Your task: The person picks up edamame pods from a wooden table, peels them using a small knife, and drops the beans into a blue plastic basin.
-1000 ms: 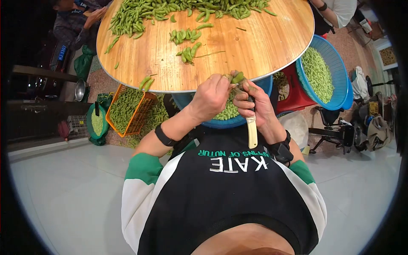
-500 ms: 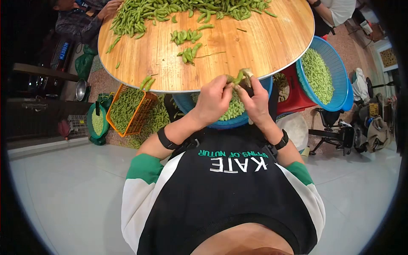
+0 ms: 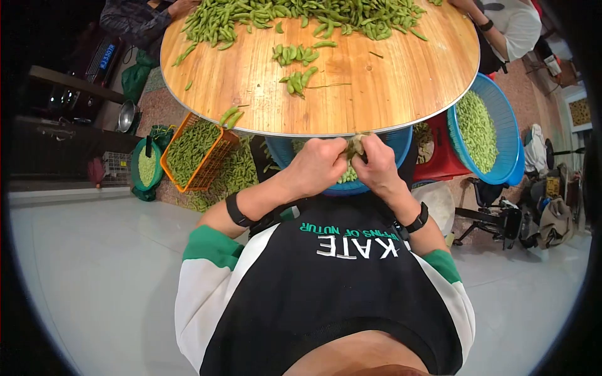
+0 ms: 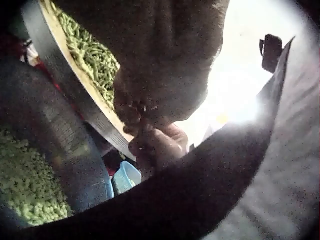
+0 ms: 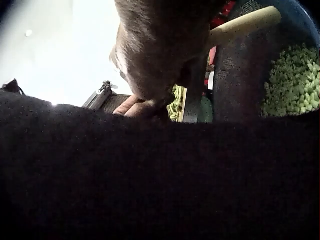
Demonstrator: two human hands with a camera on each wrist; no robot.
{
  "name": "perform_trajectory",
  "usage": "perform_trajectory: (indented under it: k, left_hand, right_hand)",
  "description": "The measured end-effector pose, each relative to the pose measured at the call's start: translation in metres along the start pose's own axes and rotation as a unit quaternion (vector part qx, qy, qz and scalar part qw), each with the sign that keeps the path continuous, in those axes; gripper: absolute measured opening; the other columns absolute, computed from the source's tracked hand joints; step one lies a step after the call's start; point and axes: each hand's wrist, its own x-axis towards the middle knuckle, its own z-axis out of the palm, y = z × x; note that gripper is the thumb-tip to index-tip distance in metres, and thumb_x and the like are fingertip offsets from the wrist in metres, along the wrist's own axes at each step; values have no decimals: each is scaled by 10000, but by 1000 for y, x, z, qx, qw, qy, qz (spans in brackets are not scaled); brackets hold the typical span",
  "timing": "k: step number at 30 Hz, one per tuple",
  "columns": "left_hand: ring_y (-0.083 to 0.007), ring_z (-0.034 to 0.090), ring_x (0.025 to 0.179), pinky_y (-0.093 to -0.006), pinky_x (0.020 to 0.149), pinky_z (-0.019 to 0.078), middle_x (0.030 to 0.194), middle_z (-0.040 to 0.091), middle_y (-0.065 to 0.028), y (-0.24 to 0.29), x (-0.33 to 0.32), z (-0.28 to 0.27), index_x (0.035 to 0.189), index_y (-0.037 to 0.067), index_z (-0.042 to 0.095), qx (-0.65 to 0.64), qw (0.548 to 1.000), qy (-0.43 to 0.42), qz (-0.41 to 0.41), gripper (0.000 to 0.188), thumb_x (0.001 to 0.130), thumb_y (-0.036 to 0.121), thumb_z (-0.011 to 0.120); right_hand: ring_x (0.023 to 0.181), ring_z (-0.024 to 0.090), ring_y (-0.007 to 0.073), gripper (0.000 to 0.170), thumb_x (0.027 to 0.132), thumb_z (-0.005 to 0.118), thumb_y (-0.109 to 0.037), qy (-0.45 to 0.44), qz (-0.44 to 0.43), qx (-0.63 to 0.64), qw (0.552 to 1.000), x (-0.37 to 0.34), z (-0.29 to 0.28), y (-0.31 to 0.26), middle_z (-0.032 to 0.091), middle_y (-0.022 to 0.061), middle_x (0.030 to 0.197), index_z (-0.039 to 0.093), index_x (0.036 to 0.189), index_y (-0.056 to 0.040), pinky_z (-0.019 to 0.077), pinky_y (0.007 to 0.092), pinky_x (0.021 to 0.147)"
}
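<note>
In the head view both hands meet at the near edge of the round wooden table, over a blue basket of shelled beans. The left hand pinches one end of a dull green-brown soybean pod between thumb and fingers. Fingertips of the right hand grip the same pod close beside it. In the right wrist view a cream-handled tool juts out of the right hand, its working end hidden. Pods lie in small groups on the table just beyond the hands.
A large heap of pods covers the table's far side. An orange crate of pods stands at left, near a green basin. At right, a blue basket of shelled beans is beside a red stool. Other people sit across.
The hands have drawn closer around the pod and lie slightly nearer the body. The tool's handle, plain beneath the right hand earlier, is now hidden in the head view. The head view has shifted.
</note>
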Motion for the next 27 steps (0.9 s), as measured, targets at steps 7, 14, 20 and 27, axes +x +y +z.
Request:
perform_trajectory:
  k: [7,14,20,27]
  left_hand:
    - [-430,607,664,-495,628,499,642,582,-239,-11,-31,-52,784,-20,570,148,981,-111,-53,63,760,29,536]
    - [-379,560,873,-450,728,490,861,571,-206,-25,5,-77,870,-6,572,318,947,-3,37,113,771,42,594]
    - [-368,527,872,-461,728,463,902,541,-195,-102,85,-51,786,9,581,402,902,138,74,76,745,63,616]
    - [-387,535,912,-443,743,452,902,560,-182,-82,88,-48,899,3,563,411,894,148,96,148,772,73,594]
  right_hand:
    - [672,542,357,266,656,638,31,-72,-36,0,997,3,-7,7,513,166,768,522,894,3,459,409,575]
    - [668,540,335,266,687,690,-21,-73,-72,-4,995,9,-7,5,515,151,733,560,918,-3,461,404,597]
    - [666,577,289,279,832,614,-63,-74,70,107,989,1,-12,4,552,151,751,573,1092,28,471,360,621]
    - [625,517,63,361,949,461,-116,-73,301,381,871,11,-29,-7,596,27,793,493,1294,-12,421,218,508]
